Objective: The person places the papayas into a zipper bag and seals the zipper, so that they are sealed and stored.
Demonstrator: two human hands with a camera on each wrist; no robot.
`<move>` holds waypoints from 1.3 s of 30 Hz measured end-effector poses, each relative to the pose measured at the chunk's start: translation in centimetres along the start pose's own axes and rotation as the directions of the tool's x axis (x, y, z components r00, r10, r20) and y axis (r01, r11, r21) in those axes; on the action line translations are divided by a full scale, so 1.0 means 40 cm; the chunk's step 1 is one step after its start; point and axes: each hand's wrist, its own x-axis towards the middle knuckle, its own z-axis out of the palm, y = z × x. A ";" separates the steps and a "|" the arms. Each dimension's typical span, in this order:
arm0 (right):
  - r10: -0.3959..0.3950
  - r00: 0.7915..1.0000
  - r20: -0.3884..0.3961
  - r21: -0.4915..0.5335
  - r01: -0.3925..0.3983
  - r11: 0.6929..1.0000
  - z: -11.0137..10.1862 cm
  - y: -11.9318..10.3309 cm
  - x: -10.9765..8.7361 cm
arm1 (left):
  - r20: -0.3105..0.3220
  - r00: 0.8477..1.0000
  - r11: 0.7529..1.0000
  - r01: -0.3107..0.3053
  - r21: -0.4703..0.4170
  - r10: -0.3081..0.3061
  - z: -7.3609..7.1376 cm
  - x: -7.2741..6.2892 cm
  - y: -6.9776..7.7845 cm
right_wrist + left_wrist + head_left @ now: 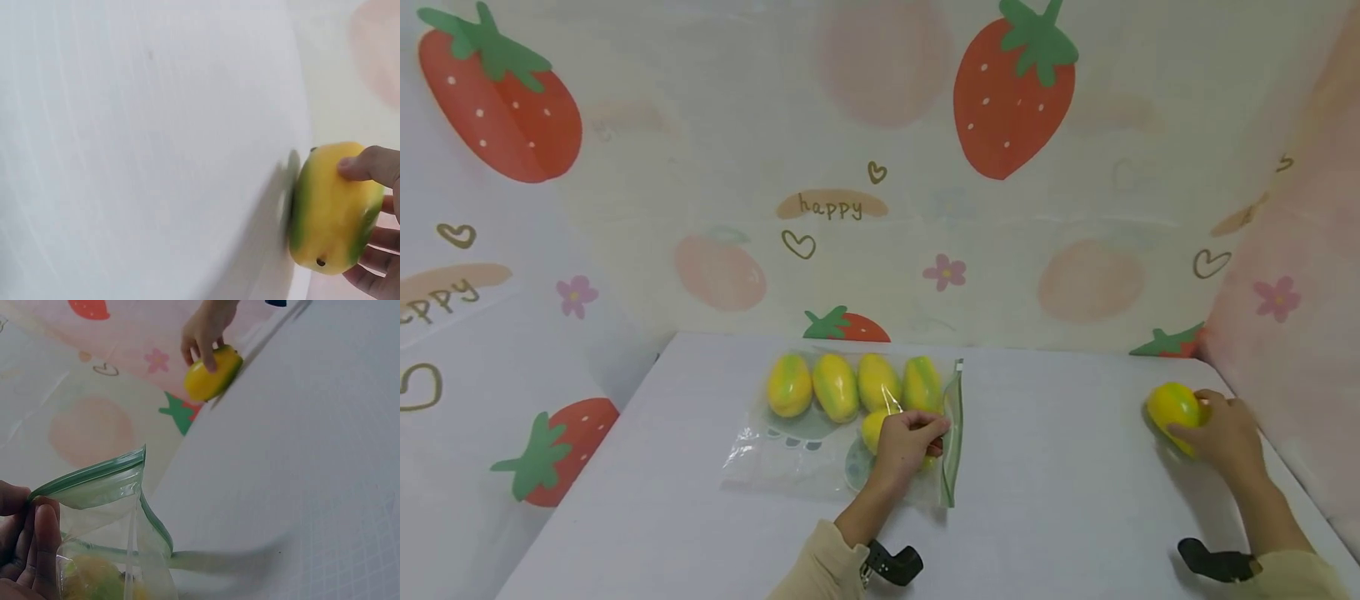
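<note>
A clear zip bag (790,479) with a green-edged mouth lies on the table, holding several yellow-green mangoes (790,385). My left hand (904,450) pinches the bag's upper edge near its mouth. From the left wrist view, the green zip strip (94,475) stands parted, with fruit blurred behind the plastic. At the table's right side my right hand (1228,433) grips a single mango (1174,412), thumb on one side and fingers round the other. In the right wrist view that mango (328,212) is close to the white surface, its shadow beside it.
The white table (1045,500) reaches back to a wall sheet (880,275) printed with strawberries, hearts and flowers. Pink sheeting (1300,375) borders the right edge, near the right hand. A black wrist mount (895,564) sits below the left hand.
</note>
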 end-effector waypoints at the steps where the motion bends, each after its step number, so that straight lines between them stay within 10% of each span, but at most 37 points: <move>1: -0.023 1.000 -0.002 0.005 0.023 1.000 0.004 -0.006 -0.003 | 0.001 1.000 1.000 0.000 0.001 0.000 0.001 0.000 0.000; 39: -0.284 0.939 0.193 0.262 0.230 0.937 0.059 -0.260 -0.073 | -0.011 1.000 0.999 0.019 0.028 -0.019 0.002 -0.003 0.010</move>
